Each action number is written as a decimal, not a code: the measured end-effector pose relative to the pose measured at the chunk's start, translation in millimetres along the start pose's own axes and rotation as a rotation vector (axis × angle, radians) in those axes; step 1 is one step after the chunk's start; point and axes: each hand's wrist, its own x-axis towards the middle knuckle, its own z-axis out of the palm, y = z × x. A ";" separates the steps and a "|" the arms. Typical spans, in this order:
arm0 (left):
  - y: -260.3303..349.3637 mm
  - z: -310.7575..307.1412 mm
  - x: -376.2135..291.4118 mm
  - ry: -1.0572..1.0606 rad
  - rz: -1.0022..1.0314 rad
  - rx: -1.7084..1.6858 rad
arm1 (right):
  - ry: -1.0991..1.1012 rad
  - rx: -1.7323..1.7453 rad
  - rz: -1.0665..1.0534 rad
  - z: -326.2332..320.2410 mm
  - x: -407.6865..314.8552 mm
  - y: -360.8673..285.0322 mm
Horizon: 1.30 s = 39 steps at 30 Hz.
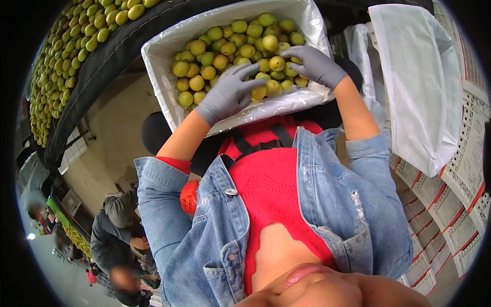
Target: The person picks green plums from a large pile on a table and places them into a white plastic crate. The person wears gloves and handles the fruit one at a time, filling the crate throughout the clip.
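A crate lined with clear plastic film and white sheeting [159, 73] lies across the person's lap, holding many round yellow-green fruits [220, 61] that look like plums. Over the fruits near the crate's front middle is my left hand [232, 88], in a grey glove, fingers spread and thumb apart. My right hand [316, 66], gloved alike, reaches over the crate's right side with fingers and thumb apart around fruits at its edge. Neither hand has a fruit clearly gripped; the undersides of the fingers are hidden.
At upper left, a black padded edge [82, 84] borders a large heap of similar fruits [71, 50]. White sheeting [418, 76] hangs over stacked white perforated plastic crates [456, 207] on the right. A co-worker in grey [111, 238] is at lower left; a red plastic object [188, 197] sits beside the jacket.
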 end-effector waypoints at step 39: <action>-97.3 -11.0 -34.5 -0.010 -0.820 0.561 | -0.182 -0.501 -0.023 53.4 29.7 -25.1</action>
